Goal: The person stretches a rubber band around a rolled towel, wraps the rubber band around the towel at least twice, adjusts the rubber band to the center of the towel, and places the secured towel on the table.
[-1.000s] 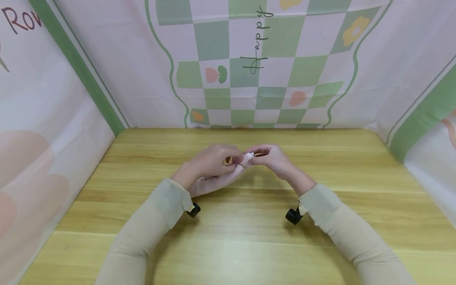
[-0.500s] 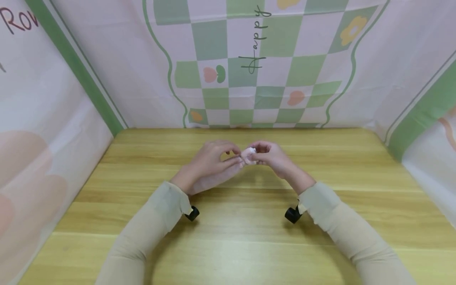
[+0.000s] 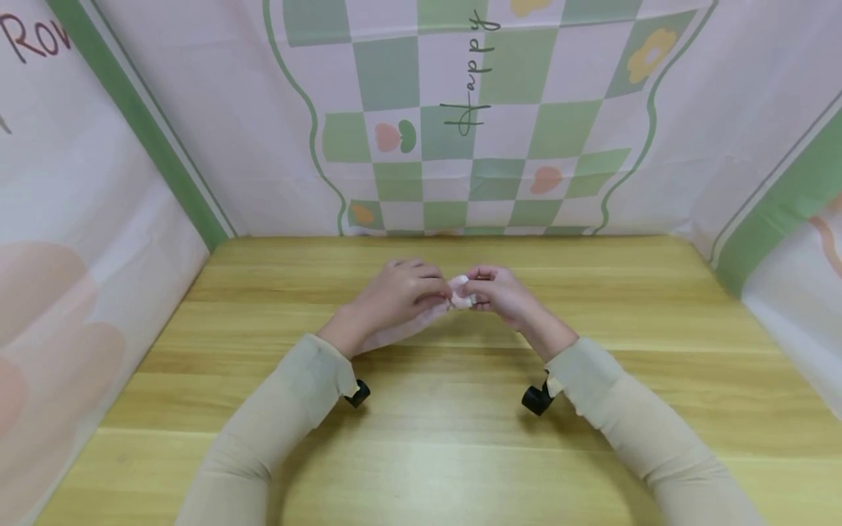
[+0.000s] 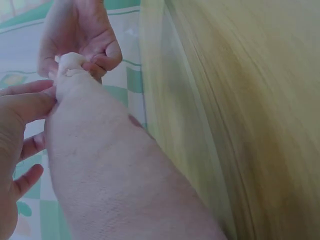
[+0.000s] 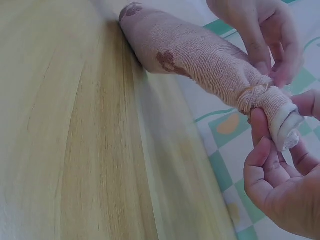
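Observation:
A pale pink terry towel (image 3: 398, 335), rolled into a long bundle with brown patches, lies slantwise between the hands. Near its far end a thin tan band (image 5: 252, 89) cinches the cloth, which is gathered there. Past the band, the white-edged end (image 5: 285, 125) opens out, with something clear and shiny inside. My left hand (image 3: 400, 294) pinches the towel at the band with thumb and fingertips. My right hand (image 3: 505, 298) grips the end beyond the band between thumb and fingers. The left hand hides much of the bundle in the head view.
Both hands are above a wooden table (image 3: 421, 438). A checkered cloth backdrop (image 3: 447, 175) rises behind its far edge, with cloth walls at both sides. A small black camera (image 3: 358, 394) hangs at the left cuff, another camera (image 3: 537, 399) at the right.
The right hand has shifted its grip over the towel's end, which now points more to the right. The left fingers spread a little at the band, then closed in again.

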Action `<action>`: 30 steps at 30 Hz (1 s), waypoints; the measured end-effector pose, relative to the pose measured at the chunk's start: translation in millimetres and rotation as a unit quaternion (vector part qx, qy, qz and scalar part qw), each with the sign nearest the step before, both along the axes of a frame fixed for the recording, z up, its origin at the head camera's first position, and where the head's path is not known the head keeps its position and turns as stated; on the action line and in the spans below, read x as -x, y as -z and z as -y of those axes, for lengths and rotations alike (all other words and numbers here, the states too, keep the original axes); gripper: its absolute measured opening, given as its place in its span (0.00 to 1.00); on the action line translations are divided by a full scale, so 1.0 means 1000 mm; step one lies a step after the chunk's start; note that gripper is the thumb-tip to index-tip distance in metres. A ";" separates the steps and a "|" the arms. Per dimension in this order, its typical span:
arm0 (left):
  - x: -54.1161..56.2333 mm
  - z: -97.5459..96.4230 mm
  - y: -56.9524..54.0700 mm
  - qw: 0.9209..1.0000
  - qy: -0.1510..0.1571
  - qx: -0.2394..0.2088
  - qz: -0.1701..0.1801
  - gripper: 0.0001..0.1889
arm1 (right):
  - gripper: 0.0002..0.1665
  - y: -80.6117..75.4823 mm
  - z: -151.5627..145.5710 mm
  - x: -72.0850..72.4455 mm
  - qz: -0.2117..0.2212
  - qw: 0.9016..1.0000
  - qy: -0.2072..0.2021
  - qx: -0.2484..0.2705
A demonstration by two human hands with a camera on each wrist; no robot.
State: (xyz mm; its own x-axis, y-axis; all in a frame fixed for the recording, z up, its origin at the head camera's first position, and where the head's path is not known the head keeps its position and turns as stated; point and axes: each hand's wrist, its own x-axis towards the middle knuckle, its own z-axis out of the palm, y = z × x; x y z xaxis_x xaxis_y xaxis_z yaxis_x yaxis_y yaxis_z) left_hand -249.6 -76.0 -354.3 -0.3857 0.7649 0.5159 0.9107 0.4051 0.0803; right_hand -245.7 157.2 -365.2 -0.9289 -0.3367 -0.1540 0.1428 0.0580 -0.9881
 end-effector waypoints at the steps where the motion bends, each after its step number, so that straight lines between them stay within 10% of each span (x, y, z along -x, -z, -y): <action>1: 0.000 0.000 0.000 1.000 -0.003 0.003 -0.004 0.08 | 0.03 0.000 0.000 0.000 0.002 1.000 -0.001 0.006; 22: 0.001 0.007 0.004 0.991 0.059 -0.007 -0.119 0.09 | 0.03 -0.004 0.000 -0.001 0.005 1.000 -0.007 0.019; 30: -0.004 -0.002 0.003 0.995 0.002 0.044 -0.084 0.06 | 0.03 -0.002 -0.002 0.000 0.003 1.000 -0.015 0.003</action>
State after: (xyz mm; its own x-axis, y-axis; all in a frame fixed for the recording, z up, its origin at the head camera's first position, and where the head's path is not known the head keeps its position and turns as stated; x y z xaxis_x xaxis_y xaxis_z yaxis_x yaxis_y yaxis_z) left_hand -245.3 -74.1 -357.8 -0.2972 0.8110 0.5039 0.9095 0.4010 -0.1091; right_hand -245.3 159.3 -363.5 -0.9177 -0.3650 -0.1570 0.1469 0.0555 -0.9876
